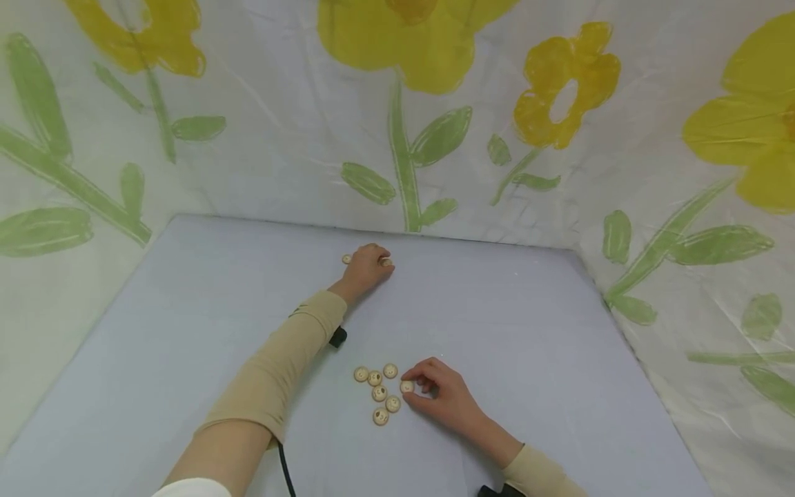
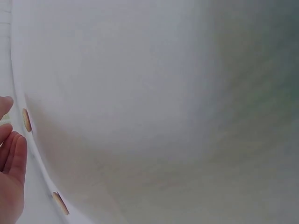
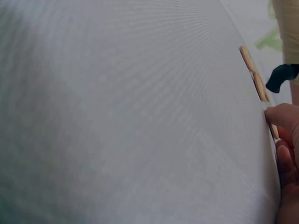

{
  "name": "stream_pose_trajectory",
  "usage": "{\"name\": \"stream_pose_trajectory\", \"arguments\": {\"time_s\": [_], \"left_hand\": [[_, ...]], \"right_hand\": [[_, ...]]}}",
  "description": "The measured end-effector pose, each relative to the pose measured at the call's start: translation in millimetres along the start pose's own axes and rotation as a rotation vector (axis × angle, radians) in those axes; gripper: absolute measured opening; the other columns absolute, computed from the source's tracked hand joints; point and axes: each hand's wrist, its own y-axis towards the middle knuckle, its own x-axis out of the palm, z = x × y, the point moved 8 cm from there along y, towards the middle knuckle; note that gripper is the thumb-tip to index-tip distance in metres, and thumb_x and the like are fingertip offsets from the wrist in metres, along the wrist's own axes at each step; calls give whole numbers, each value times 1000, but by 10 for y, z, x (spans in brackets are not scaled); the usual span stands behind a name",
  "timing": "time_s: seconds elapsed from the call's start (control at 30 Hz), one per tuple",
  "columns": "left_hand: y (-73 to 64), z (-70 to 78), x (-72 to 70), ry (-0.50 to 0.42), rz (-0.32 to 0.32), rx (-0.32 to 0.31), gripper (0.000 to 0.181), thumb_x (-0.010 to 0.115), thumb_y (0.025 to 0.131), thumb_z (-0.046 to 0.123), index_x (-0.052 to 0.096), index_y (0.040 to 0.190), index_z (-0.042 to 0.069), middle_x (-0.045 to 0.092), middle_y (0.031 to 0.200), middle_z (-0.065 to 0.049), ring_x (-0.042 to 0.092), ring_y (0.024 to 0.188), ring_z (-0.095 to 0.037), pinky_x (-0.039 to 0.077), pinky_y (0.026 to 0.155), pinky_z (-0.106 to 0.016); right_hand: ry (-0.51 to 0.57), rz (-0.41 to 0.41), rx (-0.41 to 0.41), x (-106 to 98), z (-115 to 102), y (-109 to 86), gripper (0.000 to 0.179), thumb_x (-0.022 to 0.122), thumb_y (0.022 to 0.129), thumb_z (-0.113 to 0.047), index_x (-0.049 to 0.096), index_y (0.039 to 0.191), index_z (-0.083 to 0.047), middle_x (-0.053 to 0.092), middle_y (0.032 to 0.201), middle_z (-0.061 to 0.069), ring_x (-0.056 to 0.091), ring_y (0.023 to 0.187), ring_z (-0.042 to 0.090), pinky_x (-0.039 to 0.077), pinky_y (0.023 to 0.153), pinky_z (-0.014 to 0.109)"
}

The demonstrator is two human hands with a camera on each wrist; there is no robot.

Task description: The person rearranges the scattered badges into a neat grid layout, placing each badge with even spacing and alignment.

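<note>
At the far side of the table, my left hand point(image 1: 366, 268) reaches over a small round wooden disc point(image 1: 386, 262). In the left wrist view that disc point(image 2: 26, 120) lies on the table just beyond the spread thumb and fingers. Another disc point(image 1: 346, 259) sits on the other side of this hand. Closer to me, my right hand point(image 1: 448, 397) pinches a pale wooden disc point(image 1: 406, 387) by its edges between thumb and finger, down at the table surface. Left of it lies a loose cluster of several similar discs point(image 1: 379, 393) with small dark markings on their faces.
A pale cloth covers the table point(image 1: 509, 324). Behind and beside it hangs a white curtain point(image 1: 273, 159) printed with yellow flowers and green leaves. A black cable point(image 1: 286, 469) runs down below the left forearm, and a dark wrist-worn piece point(image 1: 338, 337) shows beside the left sleeve.
</note>
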Motion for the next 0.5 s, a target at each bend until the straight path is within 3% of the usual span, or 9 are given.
{"name": "stream_pose_trajectory", "arguments": {"time_s": [0.23, 0.5], "left_hand": [[-64, 18, -72, -93, 14, -7, 30, 72, 87, 16, 69, 111, -3, 67, 105, -17, 60, 100, -30, 46, 90, -40], [-211, 16, -119, -236, 24, -21, 28, 75, 85, 14, 71, 107, -3, 68, 99, -15, 60, 91, -25, 49, 82, -36]], "right_hand": [[-7, -12, 2, 14, 84, -22, 27, 81, 80, -9, 70, 103, -15, 62, 93, -3, 57, 77, 13, 49, 65, 22], [3, 12, -32, 22, 71, -28, 30, 82, 77, -6, 70, 103, -14, 62, 91, -1, 57, 75, 17, 49, 64, 23]]}}
